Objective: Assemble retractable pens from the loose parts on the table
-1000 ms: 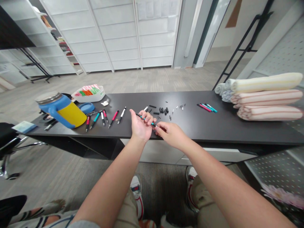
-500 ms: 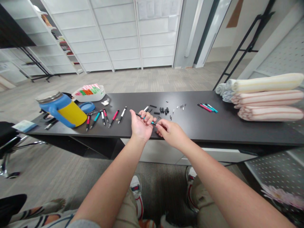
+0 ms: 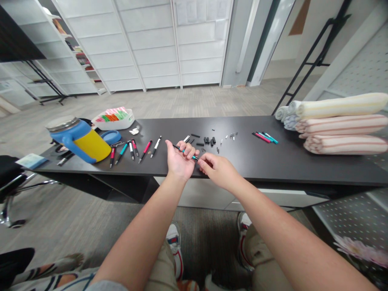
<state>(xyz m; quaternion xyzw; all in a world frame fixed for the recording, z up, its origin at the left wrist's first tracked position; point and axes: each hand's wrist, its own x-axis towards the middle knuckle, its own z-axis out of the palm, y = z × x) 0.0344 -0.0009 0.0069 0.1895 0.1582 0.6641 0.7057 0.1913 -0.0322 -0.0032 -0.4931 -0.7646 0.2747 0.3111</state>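
My left hand [image 3: 181, 160] is palm-up over the front edge of the dark table [image 3: 273, 161], fingers curled round a teal and black pen [image 3: 184, 151]. My right hand [image 3: 218, 169] pinches the pen's right end between thumb and fingers. Just behind my hands lie small black pen parts [image 3: 209, 140] and tiny metal pieces [image 3: 232, 136]. A row of assembled pens [image 3: 133, 148] lies to the left, and a few more pens [image 3: 264, 137] to the right.
A blue and yellow jug [image 3: 79, 140] lies on its side at the table's left end, beside a white tray of coloured items [image 3: 113, 118]. Rolled striped towels [image 3: 339, 122] are stacked at the right. Another person's feet [image 3: 45, 271] show bottom left. A chair [image 3: 9, 182] stands left.
My right hand has shifted slightly left along the pen toward my left hand. Everything else is as it was.
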